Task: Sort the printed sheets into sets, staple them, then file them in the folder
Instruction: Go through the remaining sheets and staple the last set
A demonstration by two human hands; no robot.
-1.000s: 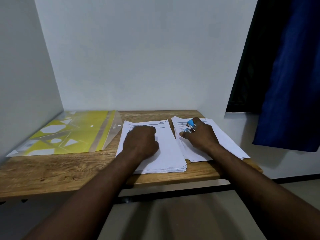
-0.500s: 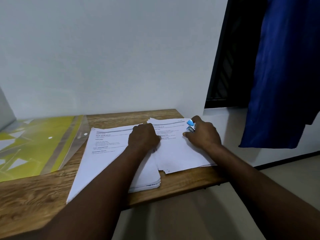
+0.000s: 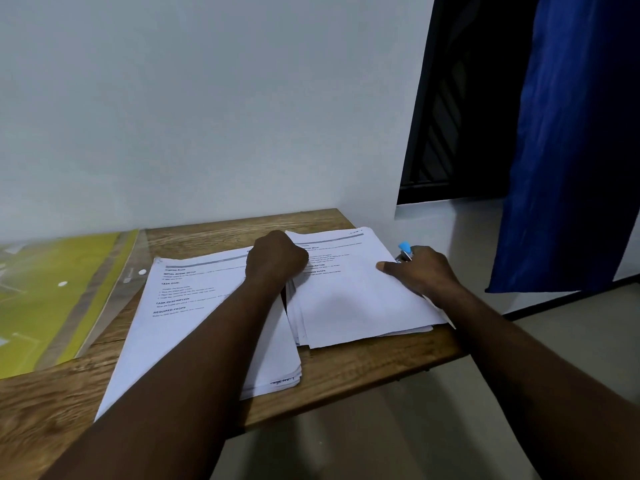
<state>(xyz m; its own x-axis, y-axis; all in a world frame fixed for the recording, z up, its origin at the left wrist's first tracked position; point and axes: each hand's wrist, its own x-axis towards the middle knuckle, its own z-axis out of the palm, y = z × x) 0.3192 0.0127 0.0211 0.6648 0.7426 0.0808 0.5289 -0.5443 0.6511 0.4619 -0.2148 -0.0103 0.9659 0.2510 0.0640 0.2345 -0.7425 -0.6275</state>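
Two stacks of printed sheets lie on the wooden table [image 3: 346, 372]. The left stack [image 3: 194, 323] is partly under my left forearm. The right stack [image 3: 353, 299] overlaps its right edge. My left hand [image 3: 277, 259] is curled with its fingers on the left edge of the right stack; whether it pinches sheets is hidden. My right hand [image 3: 420, 271] rests on the right stack's right edge and holds a small blue stapler [image 3: 404, 250], of which only the tip shows. A yellow-green plastic folder [image 3: 59, 299] lies flat at the left.
The white wall stands directly behind the table. The table's right edge ends just past the right stack, with floor below. A blue curtain [image 3: 568, 140] hangs at the right beside a dark window opening [image 3: 464, 98].
My left hand has moved from the top of the left stack across to the edge of the right stack. My right hand slid right with the stapler. The view has turned right.
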